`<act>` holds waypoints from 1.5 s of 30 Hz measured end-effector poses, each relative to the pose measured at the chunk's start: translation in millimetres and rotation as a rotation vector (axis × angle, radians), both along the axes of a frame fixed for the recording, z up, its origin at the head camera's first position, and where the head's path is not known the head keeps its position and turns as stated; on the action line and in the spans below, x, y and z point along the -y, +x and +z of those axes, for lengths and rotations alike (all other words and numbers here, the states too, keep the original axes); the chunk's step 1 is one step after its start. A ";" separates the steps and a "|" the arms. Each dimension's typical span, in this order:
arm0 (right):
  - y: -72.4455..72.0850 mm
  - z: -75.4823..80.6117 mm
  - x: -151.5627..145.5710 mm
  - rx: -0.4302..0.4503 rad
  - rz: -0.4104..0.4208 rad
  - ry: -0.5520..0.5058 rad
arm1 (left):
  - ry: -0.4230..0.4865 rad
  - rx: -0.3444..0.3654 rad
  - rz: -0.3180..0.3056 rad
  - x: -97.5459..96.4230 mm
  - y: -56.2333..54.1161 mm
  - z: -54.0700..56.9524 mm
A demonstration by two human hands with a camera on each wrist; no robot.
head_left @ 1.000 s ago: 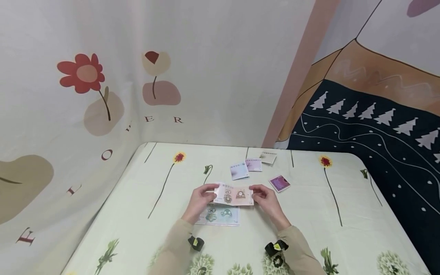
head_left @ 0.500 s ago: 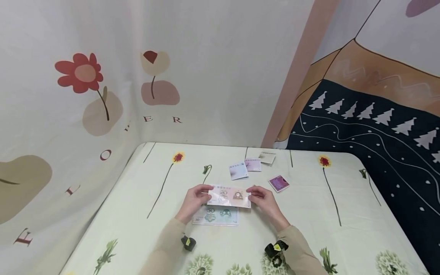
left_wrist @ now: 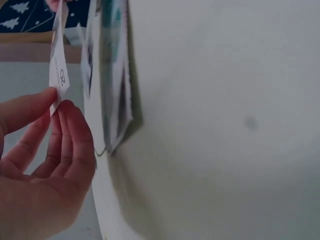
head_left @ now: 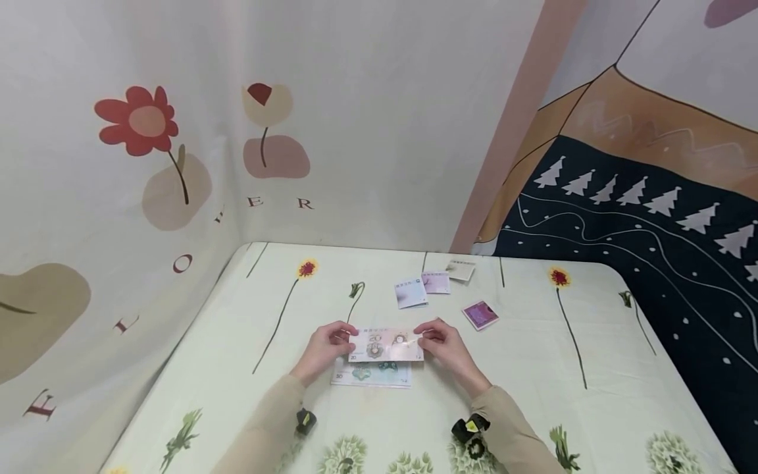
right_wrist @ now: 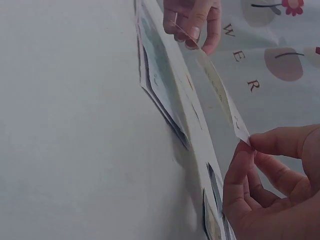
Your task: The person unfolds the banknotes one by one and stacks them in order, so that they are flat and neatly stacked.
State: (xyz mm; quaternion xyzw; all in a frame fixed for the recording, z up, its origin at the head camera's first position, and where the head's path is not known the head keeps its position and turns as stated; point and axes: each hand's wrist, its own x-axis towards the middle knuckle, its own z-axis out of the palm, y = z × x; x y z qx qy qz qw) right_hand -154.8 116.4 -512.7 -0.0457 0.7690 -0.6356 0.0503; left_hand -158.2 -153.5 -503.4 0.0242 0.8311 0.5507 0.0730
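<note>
Pinching the pink 20 note by its short ends w/ L grip & R grip, you're handling what's prob. v. light, thin, floppy paper, a bit slippery & easy to crease or tear, so the outer edges you're holding are looking like the right spots. The note's hanging approx. level betw. both grips, up off the desk, & in the head view it's partly covering the green 50 note that's lying below, apart from it.
</note>
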 end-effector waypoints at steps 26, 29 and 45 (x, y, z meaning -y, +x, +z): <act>10.7 -6.5 21.8 -0.089 0.180 0.268 | -0.241 -0.065 -0.038 20.7 20.0 -7.7; 10.9 -5.5 20.9 -0.096 0.200 0.270 | -0.244 -0.067 -0.037 20.6 20.8 -7.2; 13.6 -1.9 20.1 -0.116 0.200 0.351 | -0.263 -0.076 -0.055 20.3 23.7 -4.9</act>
